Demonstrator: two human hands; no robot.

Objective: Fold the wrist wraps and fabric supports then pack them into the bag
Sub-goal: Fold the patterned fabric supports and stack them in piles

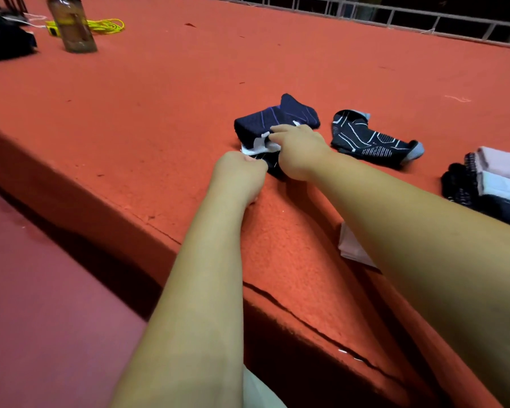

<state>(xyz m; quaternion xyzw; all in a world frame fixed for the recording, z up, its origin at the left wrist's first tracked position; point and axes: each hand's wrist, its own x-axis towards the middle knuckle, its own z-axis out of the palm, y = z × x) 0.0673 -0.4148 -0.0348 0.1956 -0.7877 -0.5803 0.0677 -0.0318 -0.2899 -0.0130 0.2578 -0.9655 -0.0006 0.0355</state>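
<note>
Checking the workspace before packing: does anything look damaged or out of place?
Yes. A dark crack runs along the ledge's front edge in the foreground. A pale cloth lies right at that edge, apart from the folded stack, half hidden under the right arm.

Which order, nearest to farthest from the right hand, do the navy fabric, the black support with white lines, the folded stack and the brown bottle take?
1. The navy fabric: held by the right hand.
2. The black support with white lines: just to its right.
3. The folded stack: further right, at the frame edge.
4. The brown bottle: far off, top left.
</note>
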